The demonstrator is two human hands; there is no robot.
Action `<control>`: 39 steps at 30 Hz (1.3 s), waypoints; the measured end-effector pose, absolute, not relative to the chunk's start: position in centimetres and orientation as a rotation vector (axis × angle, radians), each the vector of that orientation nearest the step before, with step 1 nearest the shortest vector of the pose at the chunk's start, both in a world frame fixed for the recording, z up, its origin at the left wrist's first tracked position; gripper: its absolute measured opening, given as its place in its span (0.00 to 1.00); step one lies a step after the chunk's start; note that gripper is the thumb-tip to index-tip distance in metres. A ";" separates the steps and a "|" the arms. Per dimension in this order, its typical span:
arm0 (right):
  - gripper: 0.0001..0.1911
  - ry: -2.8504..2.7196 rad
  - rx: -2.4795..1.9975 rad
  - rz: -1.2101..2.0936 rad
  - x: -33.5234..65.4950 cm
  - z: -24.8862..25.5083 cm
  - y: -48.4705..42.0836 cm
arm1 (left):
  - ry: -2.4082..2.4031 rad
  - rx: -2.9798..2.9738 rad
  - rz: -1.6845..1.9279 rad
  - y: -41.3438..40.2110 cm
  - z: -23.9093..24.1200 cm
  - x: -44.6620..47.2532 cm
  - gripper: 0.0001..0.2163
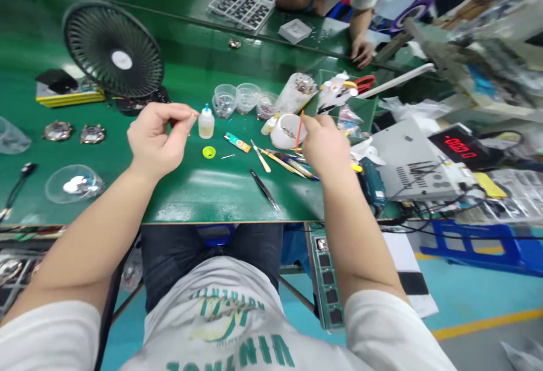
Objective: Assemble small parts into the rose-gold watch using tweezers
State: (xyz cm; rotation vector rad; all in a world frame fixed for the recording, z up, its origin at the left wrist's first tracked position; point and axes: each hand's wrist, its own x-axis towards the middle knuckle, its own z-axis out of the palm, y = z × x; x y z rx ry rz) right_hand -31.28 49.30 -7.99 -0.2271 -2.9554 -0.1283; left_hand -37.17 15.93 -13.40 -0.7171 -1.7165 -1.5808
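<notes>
My left hand [159,138] is raised over the green bench with thumb and forefinger pinched together. Whatever lies between those fingertips is too small to make out. Just right of them stands a small squeeze bottle [206,124] with a blue tip. My right hand [327,146] grips a thin orange stick [299,131], which slants across the opening of a white cup [280,133] of small parts. Between the hands lie a lime-green cap [208,152], a lighter [237,142], a small knife-like tool [260,156], black tweezers [263,189] and several brushes or pens [285,163].
A black fan [113,48] stands at back left, with two watch cases [92,133] before it. Clear plastic cups [248,98] of parts line the middle. At right are a grey device [409,159] and a red digital display [458,145]. Across the bench rests a co-worker's hand [362,50].
</notes>
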 end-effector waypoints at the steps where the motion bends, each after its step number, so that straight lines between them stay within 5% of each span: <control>1: 0.25 -2.903 -0.180 -0.087 -30.8 -7.9 48.9 | -1.723 -0.725 -1.578 15.9 -13.4 -37.3 0.02; 10: 0.09 -2.885 1.148 0.902 -26.1 -12.9 36.3 | -1.794 -0.735 -1.579 15.8 -13.6 -37.4 0.05; 19: 0.13 -3.075 1.290 0.249 -28.0 -12.8 32.1 | -1.774 -0.814 -1.490 15.8 -14.0 -37.9 0.03; 23: 0.14 -3.016 1.397 0.294 -28.3 -12.8 32.6 | -1.832 -0.803 -1.443 15.8 -13.6 -37.3 0.03; 30: 0.06 -2.483 0.839 1.643 -29.9 -11.9 37.7 | -1.909 -0.924 -1.446 16.8 -12.9 -35.5 0.05; 39: 0.20 -1.766 0.093 2.690 -31.0 -10.5 37.7 | -1.953 -1.107 -1.405 17.9 -12.8 -34.3 0.09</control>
